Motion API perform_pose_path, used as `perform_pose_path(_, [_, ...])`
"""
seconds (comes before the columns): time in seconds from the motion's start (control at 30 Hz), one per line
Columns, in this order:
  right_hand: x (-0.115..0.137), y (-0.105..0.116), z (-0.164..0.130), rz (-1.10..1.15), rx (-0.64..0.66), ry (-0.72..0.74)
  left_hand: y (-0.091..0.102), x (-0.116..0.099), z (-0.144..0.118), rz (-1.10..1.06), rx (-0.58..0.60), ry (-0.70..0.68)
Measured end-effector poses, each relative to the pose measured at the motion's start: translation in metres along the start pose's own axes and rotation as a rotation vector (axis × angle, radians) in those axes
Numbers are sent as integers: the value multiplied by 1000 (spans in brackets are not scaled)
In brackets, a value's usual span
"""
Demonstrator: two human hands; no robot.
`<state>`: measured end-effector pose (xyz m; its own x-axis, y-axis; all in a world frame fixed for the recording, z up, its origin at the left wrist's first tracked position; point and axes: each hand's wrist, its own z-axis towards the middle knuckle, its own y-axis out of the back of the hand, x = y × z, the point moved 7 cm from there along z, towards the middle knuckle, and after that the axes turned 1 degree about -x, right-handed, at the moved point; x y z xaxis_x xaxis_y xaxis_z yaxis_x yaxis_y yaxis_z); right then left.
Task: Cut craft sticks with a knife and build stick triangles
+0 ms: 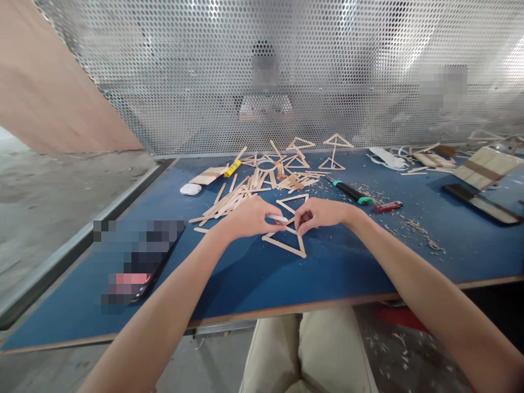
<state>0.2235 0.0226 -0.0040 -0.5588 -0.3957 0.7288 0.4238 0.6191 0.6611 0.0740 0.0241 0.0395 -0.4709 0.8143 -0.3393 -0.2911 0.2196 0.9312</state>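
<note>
Two stick triangles (284,247) lie on the blue worktop (339,273) directly before us, one nearer, one farther, around our hands. Our left hand (254,215) pinches a pale strip (277,218) between thumb and fingers, just above the nearer triangle. Our right hand (319,213) has its fingertips drawn together at that triangle's right side; whether they grip the stick, we cannot tell.

Beyond and to the left of these: a heap of loose sticks (235,201), spread untidily. Past it, a yellow tube (232,168) beside a banded bundle of sticks (209,175), with a white case (190,189) just nearer. More triangular frames (338,140) stand at the back.

To our right, a black-and-green cutter (352,192), a small red item (388,207) near its end, then scattered wood bits (423,233). Farther right, we note a dark flat device (483,203). Near left, a phone (158,256), partly pixelated. Behind everything, a perforated metal screen (164,109); through it we see a person (266,106).
</note>
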Motion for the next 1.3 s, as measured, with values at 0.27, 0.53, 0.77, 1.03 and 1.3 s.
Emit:
perform_pose_path(0.27, [1,-1,1,13,2,11,-1,2,-1,13,-37,-31])
perform_pose_path(0.53, [2,2,-2,-1,8,8,-3,1,1,-2,-12,-49])
perform_pose_path(0.77, [0,2,-4,60,14,0,-4,3,0,-2,-8,-55])
perform_pose_path(1.03, [0,-2,0,2,11,20,-2,2,-1,6,-31,-65])
perform_pose_path(1.3, [0,-2,0,10,7,12,-2,2,0,11,-21,-59])
